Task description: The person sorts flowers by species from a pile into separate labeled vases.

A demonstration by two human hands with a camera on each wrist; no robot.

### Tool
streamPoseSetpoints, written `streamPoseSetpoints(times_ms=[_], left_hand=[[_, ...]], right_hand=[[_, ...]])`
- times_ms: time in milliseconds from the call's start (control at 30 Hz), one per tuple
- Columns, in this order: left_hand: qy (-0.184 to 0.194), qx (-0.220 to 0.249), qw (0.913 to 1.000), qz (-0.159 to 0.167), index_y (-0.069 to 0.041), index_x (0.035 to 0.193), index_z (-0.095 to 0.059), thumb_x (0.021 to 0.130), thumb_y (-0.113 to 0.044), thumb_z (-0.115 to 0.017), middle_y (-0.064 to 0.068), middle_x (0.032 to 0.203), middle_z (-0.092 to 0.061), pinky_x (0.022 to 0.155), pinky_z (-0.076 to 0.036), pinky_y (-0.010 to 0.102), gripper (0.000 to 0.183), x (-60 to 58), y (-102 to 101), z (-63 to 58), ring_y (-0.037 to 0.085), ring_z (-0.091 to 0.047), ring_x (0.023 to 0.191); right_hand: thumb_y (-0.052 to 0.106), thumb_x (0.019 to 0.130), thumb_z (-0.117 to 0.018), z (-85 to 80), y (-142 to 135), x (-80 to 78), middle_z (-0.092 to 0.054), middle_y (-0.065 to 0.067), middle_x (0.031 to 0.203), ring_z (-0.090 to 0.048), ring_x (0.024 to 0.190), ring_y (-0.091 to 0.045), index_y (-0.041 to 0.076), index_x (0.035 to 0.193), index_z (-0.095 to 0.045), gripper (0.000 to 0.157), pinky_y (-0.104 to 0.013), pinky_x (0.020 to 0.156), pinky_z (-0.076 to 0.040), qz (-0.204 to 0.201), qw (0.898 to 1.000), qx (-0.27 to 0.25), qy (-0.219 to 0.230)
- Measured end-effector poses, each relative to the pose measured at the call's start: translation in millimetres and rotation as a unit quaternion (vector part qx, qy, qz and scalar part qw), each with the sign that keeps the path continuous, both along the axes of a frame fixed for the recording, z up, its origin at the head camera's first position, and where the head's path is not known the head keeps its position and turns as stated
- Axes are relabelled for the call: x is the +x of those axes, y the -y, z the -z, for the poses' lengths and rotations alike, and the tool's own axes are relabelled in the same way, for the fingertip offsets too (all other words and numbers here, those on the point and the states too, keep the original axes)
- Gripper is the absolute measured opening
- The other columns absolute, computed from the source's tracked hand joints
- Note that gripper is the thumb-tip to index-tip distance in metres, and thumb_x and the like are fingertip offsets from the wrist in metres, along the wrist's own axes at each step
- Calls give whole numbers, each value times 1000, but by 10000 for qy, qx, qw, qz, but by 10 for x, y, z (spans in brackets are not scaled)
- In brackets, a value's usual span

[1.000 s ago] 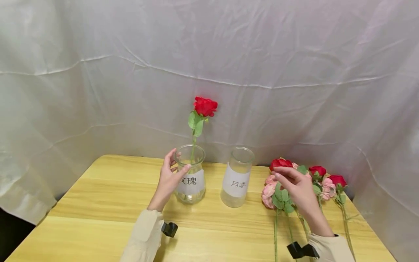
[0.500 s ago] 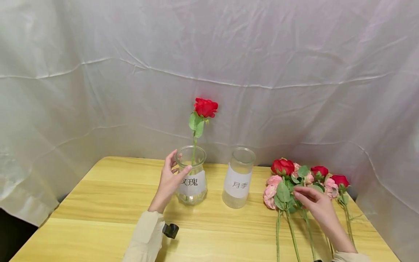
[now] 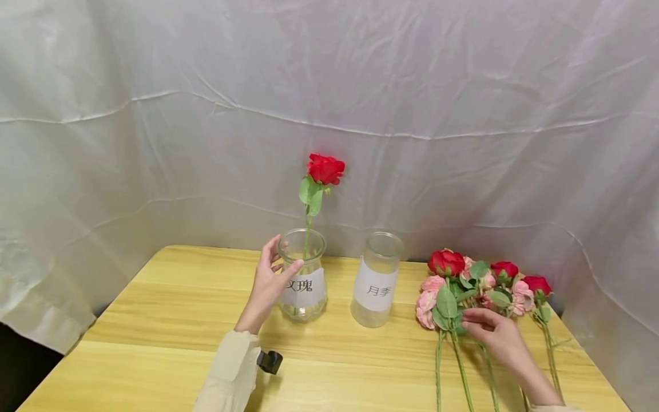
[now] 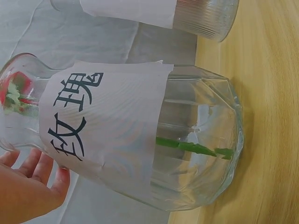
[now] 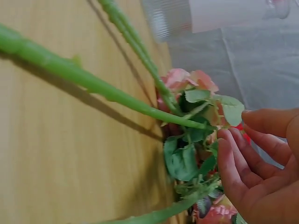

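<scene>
My left hand (image 3: 268, 286) holds a wide glass vase (image 3: 302, 310) by its neck, fingers on the far left side and thumb at the front. A white paper label with dark characters (image 4: 107, 121) wraps the vase. One red artificial rose (image 3: 326, 169) stands upright inside, its green stem end (image 4: 187, 147) near the vase bottom. At the right, my right hand (image 3: 496, 337) hovers over the lying flowers, thumb and fingers apart beside green leaves (image 3: 445, 301). In the right wrist view a thick green stem (image 5: 107, 91) runs up to the fingertips, partly hidden among leaves.
A straight glass vase (image 3: 370, 318) with another label stands to the right of the held one. Red roses (image 3: 447, 262) and pink flowers (image 3: 426, 309) lie on the wooden table (image 3: 170, 320), stems toward the front edge. Behind hangs a pale curtain (image 3: 257, 171).
My right hand has moved right and down, from above the flower heads to low beside the leaves and stems. My left hand stays at the vase.
</scene>
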State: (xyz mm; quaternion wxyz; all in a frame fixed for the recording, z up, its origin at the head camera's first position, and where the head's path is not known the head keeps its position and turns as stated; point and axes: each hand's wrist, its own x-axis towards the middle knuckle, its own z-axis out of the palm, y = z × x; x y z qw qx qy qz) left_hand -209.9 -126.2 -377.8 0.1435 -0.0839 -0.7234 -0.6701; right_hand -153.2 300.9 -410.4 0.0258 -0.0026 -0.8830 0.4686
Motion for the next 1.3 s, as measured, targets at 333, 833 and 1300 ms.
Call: streamPoseSetpoints(times_ms=[333,833,1300], left_hand=[[103,117,9998,133,-6,141,-22,81,-15,-68,19,134,-34,99,-27,44,76,47,-5,-77,32,-31,121],[27,149,9999,80,-8,140,-24,80,-17,-69,17,133,-35,98,-27,43,76,22,-8,-15,30,-32,121],[40,68,10000,2,-11,140,-25,79,-22,-70,14,133,-36,98,-28,41,76,21,-11,-11,32,-32,122]], right_hand=[[2,77,-67,119,66,-14,-62,-11,84,-60,71,-16,-12,100,-56,29,-27,61,-52,266,9986,111,433],[5,83,-63,168,111,-72,-64,-12,88,-62,78,-24,-16,108,-54,34,-36,67,-52,225,9849,-672,1577],[4,87,-58,177,85,-74,-58,-10,98,-58,83,-18,-16,121,-40,43,-35,72,-50,-109,9639,-1790,1968]])
